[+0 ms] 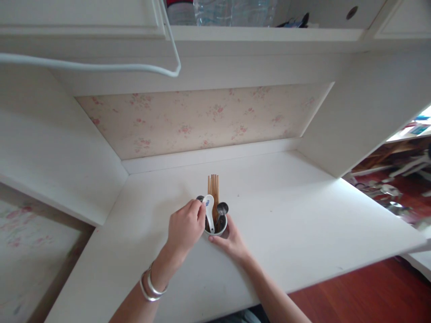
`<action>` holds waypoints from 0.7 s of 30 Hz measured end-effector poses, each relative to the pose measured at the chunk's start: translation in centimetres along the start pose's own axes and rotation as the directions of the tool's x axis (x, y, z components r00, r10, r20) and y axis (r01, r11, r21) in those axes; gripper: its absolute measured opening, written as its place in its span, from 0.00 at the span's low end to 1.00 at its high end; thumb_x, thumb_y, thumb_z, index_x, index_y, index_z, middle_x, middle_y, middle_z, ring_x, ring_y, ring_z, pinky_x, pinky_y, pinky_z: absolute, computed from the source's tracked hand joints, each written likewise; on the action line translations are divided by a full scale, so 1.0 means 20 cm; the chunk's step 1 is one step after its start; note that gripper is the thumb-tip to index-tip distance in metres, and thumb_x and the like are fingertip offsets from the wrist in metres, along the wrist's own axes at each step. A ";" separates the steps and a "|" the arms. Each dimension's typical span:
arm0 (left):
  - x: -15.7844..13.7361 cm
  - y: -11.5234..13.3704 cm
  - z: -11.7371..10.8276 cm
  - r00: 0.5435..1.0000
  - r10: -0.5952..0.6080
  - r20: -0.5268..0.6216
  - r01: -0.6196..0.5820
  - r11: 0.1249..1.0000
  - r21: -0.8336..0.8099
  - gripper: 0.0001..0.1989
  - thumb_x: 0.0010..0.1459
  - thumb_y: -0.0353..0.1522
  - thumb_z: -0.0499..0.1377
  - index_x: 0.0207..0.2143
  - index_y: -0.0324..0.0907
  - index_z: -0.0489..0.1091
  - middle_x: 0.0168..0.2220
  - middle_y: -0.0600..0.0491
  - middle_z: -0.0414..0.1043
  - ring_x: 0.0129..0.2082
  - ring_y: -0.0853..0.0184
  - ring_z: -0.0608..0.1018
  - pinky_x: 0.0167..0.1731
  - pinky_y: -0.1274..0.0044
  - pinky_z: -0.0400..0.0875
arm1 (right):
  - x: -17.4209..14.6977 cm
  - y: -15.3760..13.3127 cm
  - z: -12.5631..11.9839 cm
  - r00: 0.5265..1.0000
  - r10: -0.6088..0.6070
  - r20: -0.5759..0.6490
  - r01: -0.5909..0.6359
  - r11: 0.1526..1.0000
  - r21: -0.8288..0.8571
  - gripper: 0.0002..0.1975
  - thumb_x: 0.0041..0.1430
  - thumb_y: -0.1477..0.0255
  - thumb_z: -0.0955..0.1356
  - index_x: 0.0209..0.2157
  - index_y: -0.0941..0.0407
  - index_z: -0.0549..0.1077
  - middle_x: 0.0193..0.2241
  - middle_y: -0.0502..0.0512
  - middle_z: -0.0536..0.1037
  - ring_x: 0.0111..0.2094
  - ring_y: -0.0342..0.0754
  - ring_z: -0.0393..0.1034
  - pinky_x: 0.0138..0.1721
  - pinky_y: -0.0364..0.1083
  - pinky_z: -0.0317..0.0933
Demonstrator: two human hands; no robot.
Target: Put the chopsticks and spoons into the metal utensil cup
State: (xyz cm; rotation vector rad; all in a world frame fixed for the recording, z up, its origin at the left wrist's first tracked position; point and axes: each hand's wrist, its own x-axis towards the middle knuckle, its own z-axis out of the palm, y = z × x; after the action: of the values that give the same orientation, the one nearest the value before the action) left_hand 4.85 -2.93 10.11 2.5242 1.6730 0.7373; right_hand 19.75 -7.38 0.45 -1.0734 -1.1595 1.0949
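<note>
On the white counter stands a round utensil holder (pixel 220 233) with a pale rim. My right hand (pixel 232 240) is wrapped around its right and near side. From above left, my left hand (pixel 187 223) pinches the edge of a white ceramic soup spoon (pixel 209 207) with a blue mark, whose narrow end points down into the holder. A bundle of wooden chopsticks (pixel 213 184) stands upright behind it. One metal spoon (pixel 222 208) leans out at the right. Another dark metal spoon (pixel 200 198) shows partly behind my left fingers.
The white counter (pixel 286 215) runs to a floral back panel (pixel 215 116) between side walls. Overhead, a cabinet shelf (pixel 262 34) holds clear plastic bottles (pixel 232 12). A white cabinet door (pixel 81 18) hangs open at upper left. Red floor (pixel 367 291) lies beyond the counter's right edge.
</note>
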 end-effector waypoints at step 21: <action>-0.24 -0.15 0.08 0.966 -0.185 0.180 0.247 0.866 -0.435 0.20 0.61 0.43 0.51 0.20 0.42 0.56 0.19 0.60 0.57 0.21 0.73 0.62 0.25 0.80 0.55 | -0.02 0.05 -0.01 0.999 -0.026 0.042 0.030 0.993 -0.111 0.38 0.43 0.63 0.76 0.55 0.50 0.62 0.52 0.57 0.70 0.54 0.61 0.63 0.53 0.59 0.58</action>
State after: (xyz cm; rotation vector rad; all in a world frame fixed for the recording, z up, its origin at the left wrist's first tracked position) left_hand 1.46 -5.52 6.14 1.9822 1.4929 0.8064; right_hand 19.87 -7.68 -0.71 -1.1226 -1.2768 1.0437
